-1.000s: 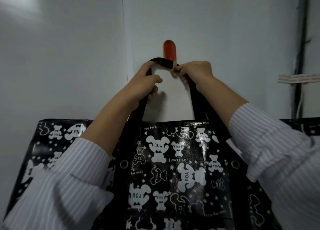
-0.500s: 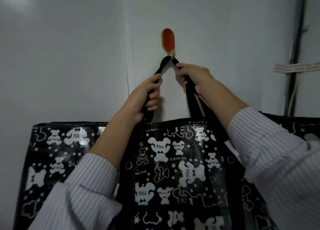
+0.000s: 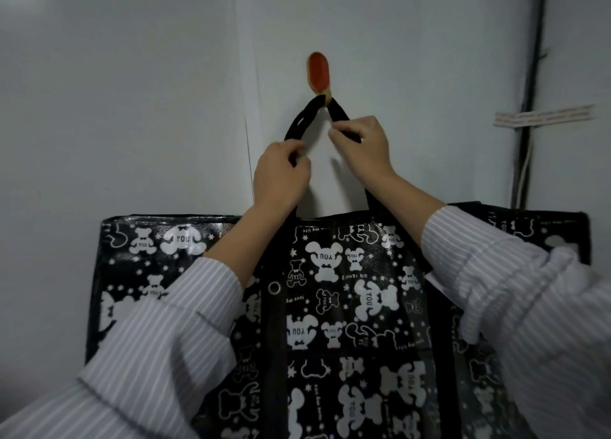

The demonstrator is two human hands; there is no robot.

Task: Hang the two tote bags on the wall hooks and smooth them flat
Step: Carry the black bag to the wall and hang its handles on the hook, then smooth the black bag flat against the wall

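Note:
A black tote bag (image 3: 347,306) printed with white bears hangs against the white wall. Its black straps (image 3: 299,124) loop over an orange wall hook (image 3: 318,73) and form a narrow peak under it. My left hand (image 3: 281,177) grips the left strap well below the hook. My right hand (image 3: 362,144) pinches the right strap a little higher, close under the hook. Both striped sleeves cover parts of the bag's front. The bag's lower part runs out of view.
A vertical seam (image 3: 246,108) runs down the wall left of the hook. At the right, a dark pipe (image 3: 532,91) with a white paper label (image 3: 542,116) runs down the wall.
The straps went from held up at the hook to resting on it. Both hands have slid down the straps, and the bag has dropped lower.

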